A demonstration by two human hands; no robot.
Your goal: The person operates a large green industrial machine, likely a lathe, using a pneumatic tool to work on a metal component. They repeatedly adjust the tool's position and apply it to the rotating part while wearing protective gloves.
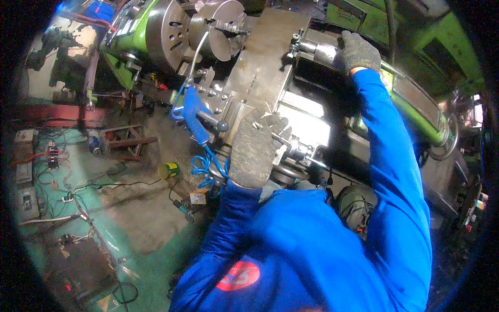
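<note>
At green metal lathe: left hand grips steel carriage handle, right hand clasps shiny steel cylinder, steadying it.

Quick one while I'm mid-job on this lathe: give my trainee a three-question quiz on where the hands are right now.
1. True or false: both hands wear grey knit gloves.
2. Which hand rests on the shiny metal cylinder at the top? A) left hand B) right hand C) neither
3. Fill in: the blue air gun lies to the ____ of the left hand.

Key:
1. True; the left hand and right hand are both gloved.
2. B; the right hand grips it beside the steel block.
3. Left; it hangs near the chuck, untouched.
</note>
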